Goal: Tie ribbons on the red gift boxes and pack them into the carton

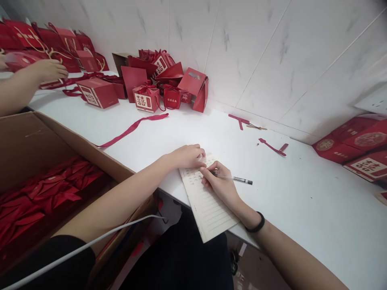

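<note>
My right hand point(223, 186) pinches a pen point(242, 180) with a clear barrel and a dark end, its tip side against the page and hidden by the fingers. Under both hands lies a lined notepad point(215, 215), tilted, its near corner jutting past the table edge. Small handwriting fills its upper lines; I cannot read it. My left hand point(186, 157) rests on the pad's upper left edge, fingers loosely bent and apart, with nothing held in them. The two hands are almost touching.
On the white table point(290, 193) stand red gift boxes point(146, 98), with a red ribbon point(136, 127) before them. Red strips point(273, 148) lie near the wall. More red boxes point(363, 141) stand right. An open carton point(81, 141) is left, near another person's arm point(27, 82). A white cable point(90, 243) crosses below.
</note>
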{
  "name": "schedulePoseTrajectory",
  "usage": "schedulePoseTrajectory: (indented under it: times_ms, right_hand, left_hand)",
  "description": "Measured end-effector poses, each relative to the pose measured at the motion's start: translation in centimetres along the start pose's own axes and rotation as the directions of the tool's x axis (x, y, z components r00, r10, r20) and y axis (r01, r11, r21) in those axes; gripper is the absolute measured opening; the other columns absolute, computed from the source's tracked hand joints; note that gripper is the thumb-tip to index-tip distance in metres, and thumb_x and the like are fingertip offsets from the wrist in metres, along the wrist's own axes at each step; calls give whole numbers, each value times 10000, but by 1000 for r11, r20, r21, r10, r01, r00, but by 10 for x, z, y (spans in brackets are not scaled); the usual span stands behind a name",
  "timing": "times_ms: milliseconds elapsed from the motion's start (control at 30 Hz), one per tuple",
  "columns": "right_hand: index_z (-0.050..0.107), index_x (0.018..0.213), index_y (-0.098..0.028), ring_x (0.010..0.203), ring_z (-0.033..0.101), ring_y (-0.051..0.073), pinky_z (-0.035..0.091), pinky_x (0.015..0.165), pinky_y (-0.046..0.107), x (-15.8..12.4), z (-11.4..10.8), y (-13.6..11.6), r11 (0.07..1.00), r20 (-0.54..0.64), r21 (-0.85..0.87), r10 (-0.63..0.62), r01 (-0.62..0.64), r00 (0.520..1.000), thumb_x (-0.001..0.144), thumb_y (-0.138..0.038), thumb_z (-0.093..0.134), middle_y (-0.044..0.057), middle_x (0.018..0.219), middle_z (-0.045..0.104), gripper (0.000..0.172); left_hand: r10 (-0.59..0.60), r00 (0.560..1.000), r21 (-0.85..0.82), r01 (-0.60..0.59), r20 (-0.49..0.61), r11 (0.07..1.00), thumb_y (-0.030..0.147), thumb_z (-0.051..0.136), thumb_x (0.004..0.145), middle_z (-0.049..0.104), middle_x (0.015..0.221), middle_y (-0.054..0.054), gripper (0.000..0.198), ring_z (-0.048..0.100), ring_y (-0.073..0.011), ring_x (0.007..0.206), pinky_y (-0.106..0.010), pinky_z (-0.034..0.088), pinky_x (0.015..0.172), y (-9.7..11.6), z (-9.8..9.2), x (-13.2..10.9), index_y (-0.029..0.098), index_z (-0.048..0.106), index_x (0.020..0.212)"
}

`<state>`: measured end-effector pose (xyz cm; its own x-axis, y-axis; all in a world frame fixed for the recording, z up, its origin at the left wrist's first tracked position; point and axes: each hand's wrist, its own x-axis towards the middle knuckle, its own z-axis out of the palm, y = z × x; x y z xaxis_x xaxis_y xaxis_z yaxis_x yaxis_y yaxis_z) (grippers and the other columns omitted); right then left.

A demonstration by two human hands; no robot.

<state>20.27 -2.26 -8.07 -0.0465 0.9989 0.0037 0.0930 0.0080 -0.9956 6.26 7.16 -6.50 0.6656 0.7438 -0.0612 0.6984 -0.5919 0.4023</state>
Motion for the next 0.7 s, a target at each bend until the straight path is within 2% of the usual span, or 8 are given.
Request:
schedulePoseTrajectory:
  times_ms: [100, 167, 333, 567, 700]
  right_hand:
    - [371, 589, -206, 475, 438, 100, 359, 487, 224, -1, 0, 5, 990, -76, -130, -65, 55, 995, 765, -399, 607, -46, 500, 505, 352]
    - [333, 551, -208, 459, 384, 92, 332, 476, 222, -1, 0, 5, 982, -101, -174, -97, 78, 990, 755, -355, 583, -60, 473, 438, 355]
    - [287, 530, -210, 447, 279, 83, 255, 446, 223, -3, 2, 3, 972, -56, -215, -112, 97, 992, 716, -277, 538, -73, 463, 336, 320]
    - [273, 536, -210, 473, 260, 87, 246, 447, 222, -4, 4, 2, 965, 11, -245, -94, 94, 995, 688, -266, 522, -69, 491, 293, 297]
    - [262, 524, -208, 483, 244, 87, 230, 443, 218, -3, 4, 2, 959, -16, -267, -108, 100, 994, 663, -243, 501, -67, 494, 268, 279]
  left_hand:
    - [-41, 999, -24, 41, 8, 999, 413, 542, 761, 566, 1035, -18, 327, 568, -198, 912, -301, 407, 842, 0, -1, 0, 240, 598, 1032]
    - [-17, 1000, -21, 17, 17, 1000, 423, 547, 752, 562, 1044, -26, 359, 564, -209, 920, -312, 408, 841, 0, -2, -1, 237, 589, 1057]
    - [34, 995, 6, -35, 94, 999, 384, 625, 671, 524, 1133, -73, 576, 525, -267, 1003, -368, 376, 897, -1, -5, -3, 224, 513, 1213]
    - [3, 996, -94, 6, 92, 996, 426, 677, 612, 511, 1134, -83, 642, 503, -304, 1046, -406, 343, 930, -2, -3, -4, 227, 533, 1205]
    - [15, 997, -92, -8, 80, 996, 405, 672, 611, 513, 1129, -81, 628, 505, -300, 1044, -404, 338, 938, -2, -2, -4, 220, 542, 1196]
